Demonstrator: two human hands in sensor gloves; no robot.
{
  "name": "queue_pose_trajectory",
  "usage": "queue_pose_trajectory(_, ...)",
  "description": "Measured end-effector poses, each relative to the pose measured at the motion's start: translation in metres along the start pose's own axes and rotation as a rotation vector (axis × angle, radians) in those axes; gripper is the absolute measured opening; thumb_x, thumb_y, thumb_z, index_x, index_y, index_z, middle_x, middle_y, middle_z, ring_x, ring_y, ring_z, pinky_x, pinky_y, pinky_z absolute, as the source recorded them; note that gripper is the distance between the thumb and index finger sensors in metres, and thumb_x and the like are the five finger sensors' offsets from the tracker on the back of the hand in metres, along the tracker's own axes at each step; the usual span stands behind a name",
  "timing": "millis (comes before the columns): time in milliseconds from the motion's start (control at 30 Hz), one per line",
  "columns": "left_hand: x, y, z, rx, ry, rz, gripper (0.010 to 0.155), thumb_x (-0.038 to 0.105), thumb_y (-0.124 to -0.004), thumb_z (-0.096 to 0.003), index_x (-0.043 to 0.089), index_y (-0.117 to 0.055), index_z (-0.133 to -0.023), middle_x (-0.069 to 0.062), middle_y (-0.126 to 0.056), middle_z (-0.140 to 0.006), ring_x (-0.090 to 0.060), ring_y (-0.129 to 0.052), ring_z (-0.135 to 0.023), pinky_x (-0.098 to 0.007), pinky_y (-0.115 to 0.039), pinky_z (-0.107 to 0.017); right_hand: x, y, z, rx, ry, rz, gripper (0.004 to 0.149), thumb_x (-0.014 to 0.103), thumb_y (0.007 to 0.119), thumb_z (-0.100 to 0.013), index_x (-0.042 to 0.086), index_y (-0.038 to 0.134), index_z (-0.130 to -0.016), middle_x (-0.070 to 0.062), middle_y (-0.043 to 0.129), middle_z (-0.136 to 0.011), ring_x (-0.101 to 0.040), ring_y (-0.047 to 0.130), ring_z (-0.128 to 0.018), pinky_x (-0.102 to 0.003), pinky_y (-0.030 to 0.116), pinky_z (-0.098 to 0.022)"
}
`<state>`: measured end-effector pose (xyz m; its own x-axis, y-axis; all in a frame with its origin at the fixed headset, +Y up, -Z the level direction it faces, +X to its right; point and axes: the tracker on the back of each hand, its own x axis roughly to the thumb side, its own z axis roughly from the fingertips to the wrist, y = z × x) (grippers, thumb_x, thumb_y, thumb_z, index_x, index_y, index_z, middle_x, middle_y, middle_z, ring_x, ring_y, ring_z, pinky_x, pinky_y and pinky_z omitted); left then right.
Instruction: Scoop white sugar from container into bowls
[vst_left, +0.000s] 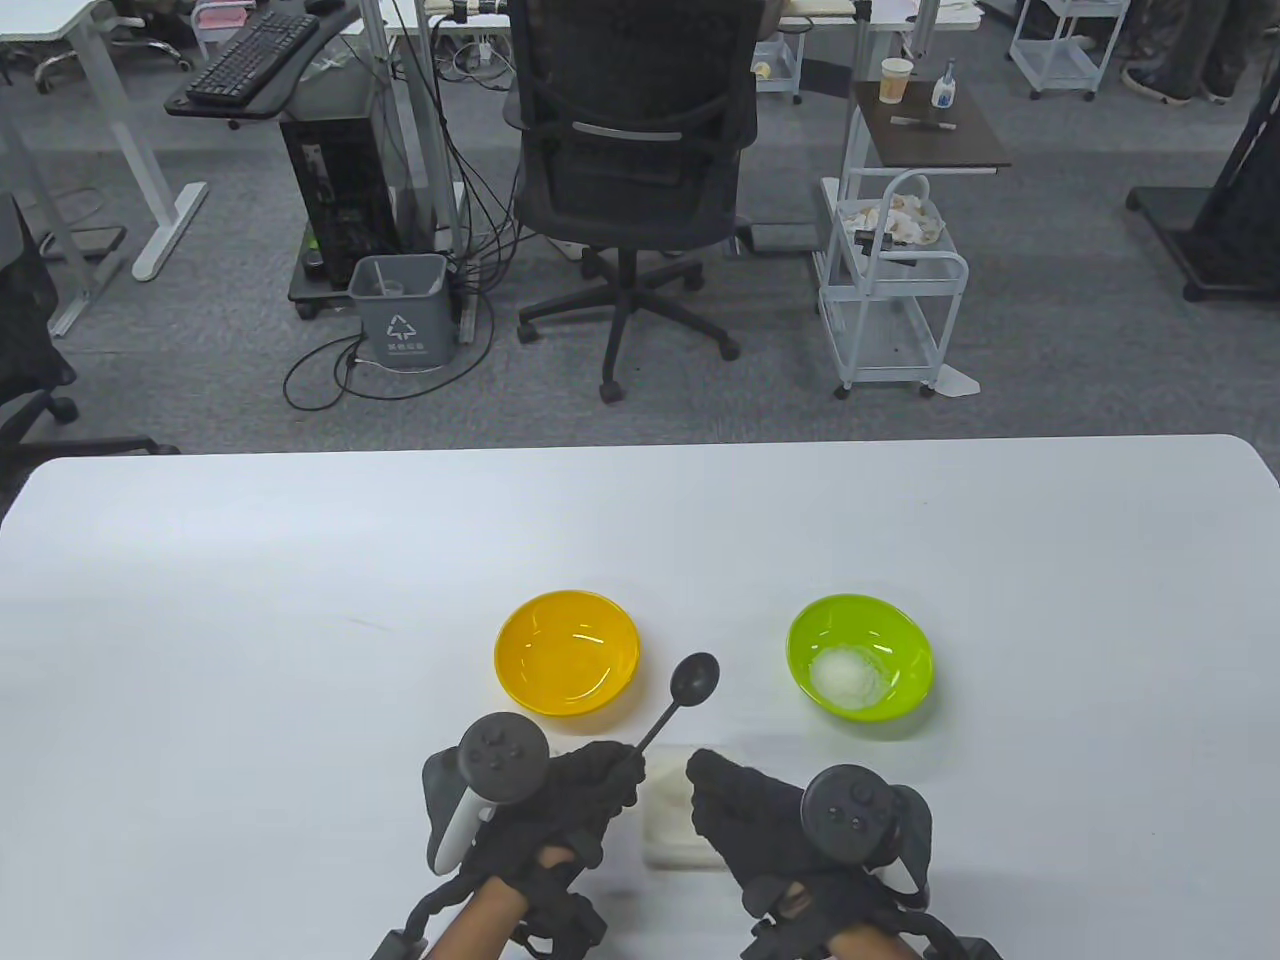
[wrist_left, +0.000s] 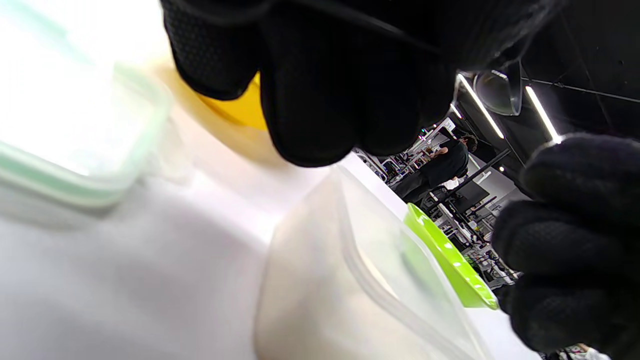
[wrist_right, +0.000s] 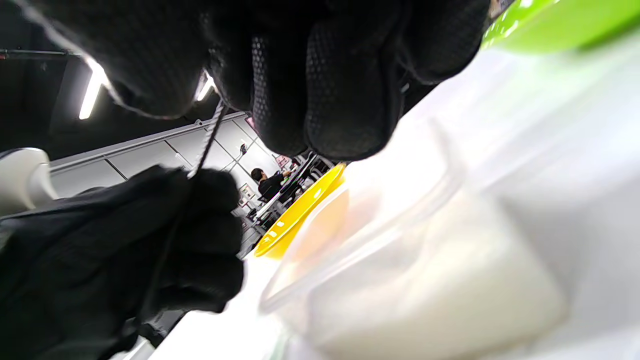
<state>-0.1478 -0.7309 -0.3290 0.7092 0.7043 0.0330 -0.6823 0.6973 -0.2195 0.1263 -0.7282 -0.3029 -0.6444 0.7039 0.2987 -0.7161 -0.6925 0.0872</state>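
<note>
My left hand (vst_left: 590, 785) grips the handle of a black spoon (vst_left: 693, 682). The spoon's empty bowl points up and to the right, between the two bowls. A clear container of white sugar (vst_left: 668, 825) sits between my hands. My right hand (vst_left: 722, 800) holds its right side, fingers (wrist_right: 345, 100) curled over the rim. The yellow bowl (vst_left: 567, 652) is empty. The green bowl (vst_left: 860, 665) holds a mound of sugar. In the left wrist view the container (wrist_left: 350, 290) lies below my fingers (wrist_left: 320, 100). In the right wrist view I see the container (wrist_right: 425, 285) and the spoon handle (wrist_right: 206, 142).
The white table (vst_left: 250, 650) reaches well to the left, right and far side of the bowls. A green-rimmed lid (wrist_left: 75, 135) lies beside the container in the left wrist view. An office chair (vst_left: 630, 160) and a cart (vst_left: 890, 290) stand beyond the table's far edge.
</note>
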Motion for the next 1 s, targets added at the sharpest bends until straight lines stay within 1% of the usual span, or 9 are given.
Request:
queue_pose_trajectory(200, 0.003, 0.017, 0.001, -0.012, -0.018, -0.133, 0.046, 0.048, -0.075, -0.0443, 0.037, -0.084, -0.088, 0.010, -0.098, -0.077, -0.011, -0.107, -0.061, -0.044, -0.078, -0.064, -0.001, -0.020, -0.007, 0.002, -0.020, 0.251, 0.067, 0.051, 0.081, -0.045, 0.026, 0.062, -0.104, -0.014, 0.074, -0.102, -0.033, 0.088, -0.078, -0.058, 0.056, -0.071)
queue_pose_trajectory(333, -0.001, 0.026, 0.006, 0.017, -0.053, -0.273, 0.046, 0.047, -0.076, -0.0440, 0.039, -0.085, -0.089, 0.010, -0.099, -0.077, -0.008, -0.107, -0.054, -0.043, -0.081, -0.061, -0.002, -0.024, -0.016, 0.173, -0.010, 0.472, 0.078, 0.058, 0.080, -0.044, 0.027, 0.050, -0.109, -0.014, 0.056, -0.113, -0.036, 0.074, -0.094, -0.060, 0.049, -0.075)
queue_pose_trajectory(400, -0.004, 0.027, 0.008, 0.026, -0.061, -0.336, 0.046, 0.046, -0.078, -0.0437, 0.041, -0.085, -0.089, 0.012, -0.100, -0.075, -0.006, -0.108, -0.051, -0.042, -0.082, -0.060, -0.005, -0.022, -0.020, 0.266, 0.012, 0.521, 0.083, 0.061, 0.080, -0.043, 0.028, 0.045, -0.110, -0.014, 0.049, -0.117, -0.038, 0.066, -0.101, -0.062, 0.046, -0.076)
queue_pose_trajectory(467, -0.007, 0.026, 0.010, 0.038, -0.079, -0.377, 0.046, 0.046, -0.079, -0.0433, 0.043, -0.085, -0.089, 0.013, -0.101, -0.074, -0.006, -0.108, -0.049, -0.042, -0.083, -0.059, -0.012, -0.015, -0.023, 0.363, 0.041, 0.516, 0.088, 0.063, 0.079, -0.042, 0.027, 0.040, -0.111, -0.013, 0.042, -0.119, -0.040, 0.058, -0.107, -0.063, 0.045, -0.076)
queue_pose_trajectory(600, -0.007, 0.020, 0.015, 0.063, -0.108, -0.439, 0.046, 0.046, -0.081, -0.0422, 0.045, -0.087, -0.088, 0.013, -0.101, -0.075, -0.007, -0.109, -0.050, -0.042, -0.083, -0.058, -0.032, 0.004, -0.024, 0.396, 0.081, 0.423, 0.096, 0.068, 0.077, -0.040, 0.026, 0.029, -0.112, -0.013, 0.032, -0.120, -0.042, 0.049, -0.110, -0.063, 0.041, -0.077)
queue_pose_trajectory(667, -0.005, 0.017, 0.017, 0.090, -0.128, -0.502, 0.046, 0.046, -0.082, -0.0416, 0.046, -0.088, -0.087, 0.014, -0.101, -0.075, -0.007, -0.109, -0.049, -0.041, -0.084, -0.056, -0.040, 0.010, -0.025, 0.406, 0.105, 0.388, 0.099, 0.069, 0.077, -0.039, 0.027, 0.024, -0.111, -0.013, 0.028, -0.121, -0.042, 0.047, -0.111, -0.063, 0.041, -0.078)
queue_pose_trajectory(700, -0.003, 0.014, 0.019, 0.105, -0.143, -0.556, 0.046, 0.046, -0.083, -0.0413, 0.046, -0.088, -0.087, 0.014, -0.102, -0.075, -0.007, -0.109, -0.049, -0.041, -0.085, -0.055, -0.043, 0.012, -0.026, 0.440, 0.128, 0.368, 0.098, 0.069, 0.076, -0.039, 0.029, 0.022, -0.110, -0.013, 0.026, -0.121, -0.042, 0.046, -0.111, -0.063, 0.040, -0.078)
queue_pose_trajectory(800, 0.009, 0.007, 0.026, 0.185, -0.209, -0.721, 0.046, 0.046, -0.084, -0.0406, 0.048, -0.089, -0.086, 0.015, -0.102, -0.075, -0.006, -0.109, -0.048, -0.040, -0.086, -0.052, -0.048, 0.013, -0.027, 0.431, 0.139, 0.325, 0.095, 0.071, 0.076, -0.039, 0.034, 0.025, -0.111, -0.011, 0.030, -0.121, -0.042, 0.048, -0.111, -0.063, 0.040, -0.078)
queue_pose_trajectory(1000, 0.029, -0.012, 0.039, 0.323, -0.352, -0.987, 0.045, 0.046, -0.086, -0.0391, 0.052, -0.090, -0.084, 0.018, -0.100, -0.078, -0.003, -0.109, -0.044, -0.037, -0.088, -0.048, -0.049, 0.012, -0.026, 0.427, 0.136, 0.325, 0.095, 0.070, 0.077, -0.039, 0.033, 0.027, -0.111, -0.011, 0.038, -0.120, -0.041, 0.051, -0.110, -0.063, 0.043, -0.078)
